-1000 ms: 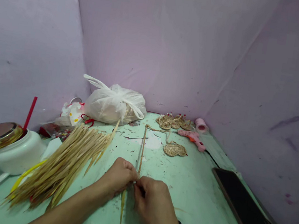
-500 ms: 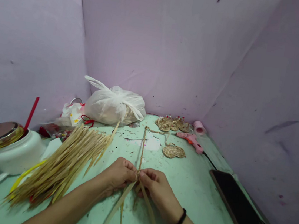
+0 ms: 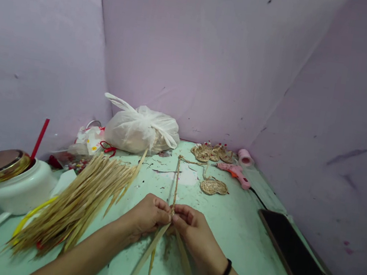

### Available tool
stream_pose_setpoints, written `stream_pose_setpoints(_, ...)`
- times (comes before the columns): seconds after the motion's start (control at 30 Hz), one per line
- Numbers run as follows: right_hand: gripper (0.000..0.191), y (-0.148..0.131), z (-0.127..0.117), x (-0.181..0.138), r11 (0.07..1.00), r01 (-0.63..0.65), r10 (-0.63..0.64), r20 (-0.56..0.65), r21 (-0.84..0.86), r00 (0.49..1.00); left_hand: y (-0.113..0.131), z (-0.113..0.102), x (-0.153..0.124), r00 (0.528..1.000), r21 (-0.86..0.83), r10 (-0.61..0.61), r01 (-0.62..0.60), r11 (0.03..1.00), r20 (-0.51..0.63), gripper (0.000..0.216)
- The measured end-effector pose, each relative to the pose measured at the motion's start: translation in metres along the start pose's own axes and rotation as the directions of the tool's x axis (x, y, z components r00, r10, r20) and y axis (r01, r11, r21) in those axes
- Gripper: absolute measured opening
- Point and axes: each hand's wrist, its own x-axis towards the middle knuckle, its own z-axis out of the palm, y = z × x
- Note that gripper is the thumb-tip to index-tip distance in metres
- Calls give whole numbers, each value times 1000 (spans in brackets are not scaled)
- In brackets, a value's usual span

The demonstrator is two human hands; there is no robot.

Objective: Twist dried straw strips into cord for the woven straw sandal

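My left hand and my right hand meet at the middle of the green table, both pinched on the near end of a thin braided straw cord. The cord runs straight away from me, then bends right to a flat coiled straw piece. Loose flat straw strips fan out from under my fingers toward me. A black band sits on my right wrist.
A bundle of straw strips lies at left beside a white lidded mug with a red straw. A tied white plastic bag, more coiled straw pieces, a pink glue gun, a pink roll and a dark phone lie around.
A second ago my hands covered the strips. They have since spread the loose strips apart toward me and shifted slightly away along the cord.
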Motion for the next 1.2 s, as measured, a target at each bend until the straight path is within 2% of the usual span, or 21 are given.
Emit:
stream_pose_setpoints(0.1,18,4,0,1,1000,9,-9,-13,19,1000,2,1,-1,1000,2,-22,22,1000,14,5)
stream_pose_setpoints(0.33,10,8,-1,2,990,-116,105,-143,-75,984,4,1,-1,999,66,-9,7,998,34,12)
stream_pose_setpoints(0.47,16,3,-5,3,969,-173,157,-98,-177,983,5,-3,1,999,154,-15,8,988,41,5)
stream_pose_setpoints(0.6,14,1,-4,2,959,-213,204,-65,-186,977,3,-7,2,999,305,45,-43,951,3,4)
stream_pose_setpoints(0.67,12,2,-3,1,962,-211,198,-89,-176,976,1,-8,1,994,452,98,-71,889,-37,7)
stream_pose_setpoints(0.8,13,4,-2,2,972,-186,169,-121,-141,978,2,-3,-8,967,744,228,-72,664,-110,14)
stream_pose_setpoints(0.97,15,5,-1,0,976,-216,216,-90,7,972,-1,20,-29,944,919,308,-16,395,-116,25)
stream_pose_setpoints(1.07,16,7,-1,0,975,-220,223,-111,43,968,-7,37,-38,943,970,324,-5,244,-77,29)
stream_pose_setpoints(1.13,15,9,-2,1,974,-222,225,-98,39,969,-8,40,-39,951,975,307,-36,217,-33,29)
stream_pose_setpoints(1.2,16,9,-5,3,972,-226,229,-49,60,972,-3,35,-37,949,952,316,-72,296,-27,27)
